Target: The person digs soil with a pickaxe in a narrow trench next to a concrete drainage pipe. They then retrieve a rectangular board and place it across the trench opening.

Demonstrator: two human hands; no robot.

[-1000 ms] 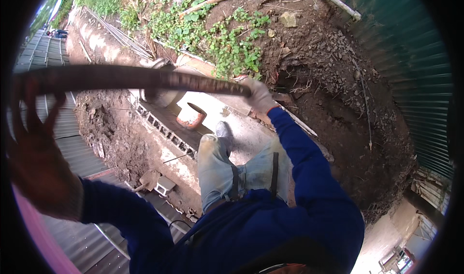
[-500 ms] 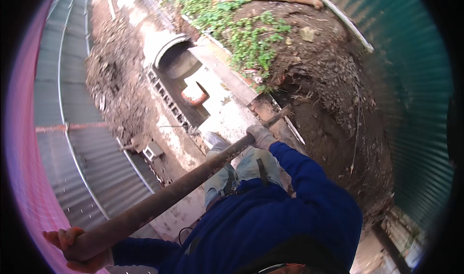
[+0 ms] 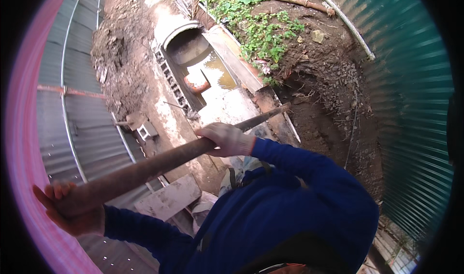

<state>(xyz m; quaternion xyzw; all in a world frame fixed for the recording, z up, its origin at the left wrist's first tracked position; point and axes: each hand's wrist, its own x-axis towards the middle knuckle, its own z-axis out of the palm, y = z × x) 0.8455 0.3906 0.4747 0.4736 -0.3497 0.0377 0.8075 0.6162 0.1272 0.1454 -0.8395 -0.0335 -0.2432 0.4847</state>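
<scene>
A long, rusty-brown pole (image 3: 145, 170) slants across in front of me, its near end low at the left and its far end over the dirt at the right. My left hand (image 3: 67, 208), in a glove with orange on the fingers, is closed around the near end. Farther along the shaft, my right hand (image 3: 226, 138) grips it from above in a pale knit glove. Whether the far tip touches the dirt bank, I cannot tell.
Ahead lies a masonry basin (image 3: 164, 75) with muddy water and an orange-rimmed object (image 3: 197, 83) inside. Corrugated green sheeting (image 3: 411, 104) stands right; grey corrugated sheets (image 3: 58, 124) lie left. A hollow block (image 3: 146, 131), a board (image 3: 169, 196) and a dirt mound (image 3: 116, 56) are nearby.
My right hand has slid back along the pole, nearer my left hand. The left hand and near end have risen slightly, and my view has shifted.
</scene>
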